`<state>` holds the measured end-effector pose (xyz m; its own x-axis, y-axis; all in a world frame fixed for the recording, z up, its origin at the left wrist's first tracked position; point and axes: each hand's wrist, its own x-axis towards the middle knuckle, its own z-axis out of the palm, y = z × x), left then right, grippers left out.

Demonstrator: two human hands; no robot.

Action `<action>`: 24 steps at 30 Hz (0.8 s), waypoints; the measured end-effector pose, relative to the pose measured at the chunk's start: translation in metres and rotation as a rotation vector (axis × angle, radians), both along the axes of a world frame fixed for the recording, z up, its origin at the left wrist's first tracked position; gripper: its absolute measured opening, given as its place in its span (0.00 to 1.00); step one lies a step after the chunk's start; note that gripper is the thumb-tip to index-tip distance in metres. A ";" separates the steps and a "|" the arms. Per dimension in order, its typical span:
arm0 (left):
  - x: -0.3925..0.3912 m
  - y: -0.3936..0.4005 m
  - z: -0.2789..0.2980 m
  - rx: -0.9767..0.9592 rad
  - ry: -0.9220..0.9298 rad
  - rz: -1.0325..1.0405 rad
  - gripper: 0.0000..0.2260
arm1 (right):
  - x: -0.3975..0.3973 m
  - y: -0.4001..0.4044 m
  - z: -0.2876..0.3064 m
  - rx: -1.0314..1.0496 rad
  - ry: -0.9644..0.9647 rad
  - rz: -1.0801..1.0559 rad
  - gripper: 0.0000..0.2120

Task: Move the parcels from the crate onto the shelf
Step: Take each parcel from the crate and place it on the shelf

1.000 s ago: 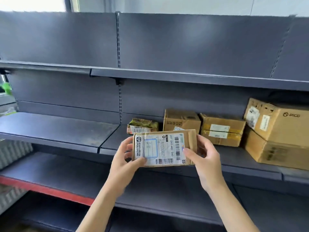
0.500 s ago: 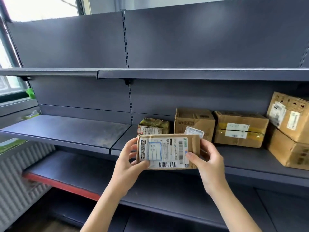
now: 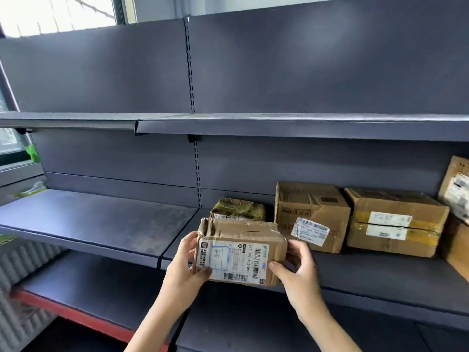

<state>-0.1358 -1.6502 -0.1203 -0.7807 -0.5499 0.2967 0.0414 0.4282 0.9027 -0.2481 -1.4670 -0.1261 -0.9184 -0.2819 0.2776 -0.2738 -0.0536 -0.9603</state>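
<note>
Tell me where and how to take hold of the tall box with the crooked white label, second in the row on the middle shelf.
Grip the tall box by its two side faces near the top, coming from the front. Its top and front are free, but the side gaps beside the small taped parcel and the wide taped box look narrow, so probably slide it forward first.

Both hands hold a parcel (image 3: pixel 241 252) at the front lip of the middle shelf (image 3: pixel 101 219). Straight ahead at 12 o'clock a small taped packet (image 3: pixel 238 209) blocks the back of the shelf. At 1 o'clock a carton (image 3: pixel 311 214) stands close beside it, and at 2 o'clock a second carton (image 3: pixel 393 221) and stacked boxes (image 3: pixel 456 199) fill the right end. From 9 to 11 o'clock the shelf lies bare and wide. Overhead, the upper shelf (image 3: pixel 279 127) caps the opening.
</note>
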 end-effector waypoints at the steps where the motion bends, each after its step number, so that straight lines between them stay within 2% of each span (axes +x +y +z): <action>1: -0.010 -0.011 -0.002 -0.005 -0.005 -0.001 0.33 | -0.008 -0.012 0.000 0.015 0.016 -0.037 0.22; 6: -0.072 -0.075 -0.002 -0.088 0.016 -0.087 0.33 | -0.053 -0.076 0.004 0.064 0.083 -0.216 0.20; 12: -0.159 -0.140 0.016 -0.152 -0.015 -0.160 0.32 | -0.115 -0.145 0.021 0.212 0.038 -0.352 0.25; 19: -0.226 -0.171 0.005 -0.166 -0.050 -0.194 0.30 | -0.165 -0.177 0.022 0.330 0.027 -0.462 0.22; 24: -0.244 -0.180 -0.008 -0.156 -0.088 -0.193 0.27 | -0.179 -0.187 0.011 0.430 -0.034 -0.453 0.24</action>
